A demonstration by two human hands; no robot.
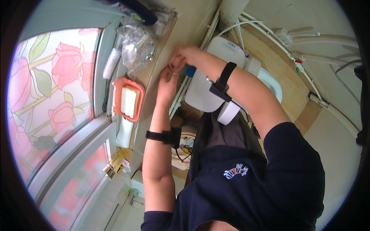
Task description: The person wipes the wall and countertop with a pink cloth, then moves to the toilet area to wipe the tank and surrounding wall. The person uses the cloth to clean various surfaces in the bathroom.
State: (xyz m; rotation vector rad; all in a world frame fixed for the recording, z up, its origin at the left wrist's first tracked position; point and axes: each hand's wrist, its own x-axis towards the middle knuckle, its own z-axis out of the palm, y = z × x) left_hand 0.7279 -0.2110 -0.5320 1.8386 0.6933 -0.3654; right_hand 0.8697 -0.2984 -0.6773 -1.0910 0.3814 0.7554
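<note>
My left hand [166, 86] is raised beside the tiled wall below the window ledge, its fingers curled up towards my right hand. My right hand [185, 55] reaches across from the right and is blurred. Its fingers overlap the fingertips of my left hand. Whether anything small lies between them cannot be made out. A round blue thing [190, 71] shows just to the right of my hands. Under my right forearm is a white toilet cistern [199, 92] with a printed label. Black straps with small devices circle both forearms.
On the ledge lie a clear plastic bag [137, 46], a white-bristled brush [112, 63], an orange soap dish [140, 101] holding pale soap [129, 101], and a gold bottle [115, 164]. White pipes [310, 78] run along the right wall. A basin with cloth items [182, 158] stands below my left forearm.
</note>
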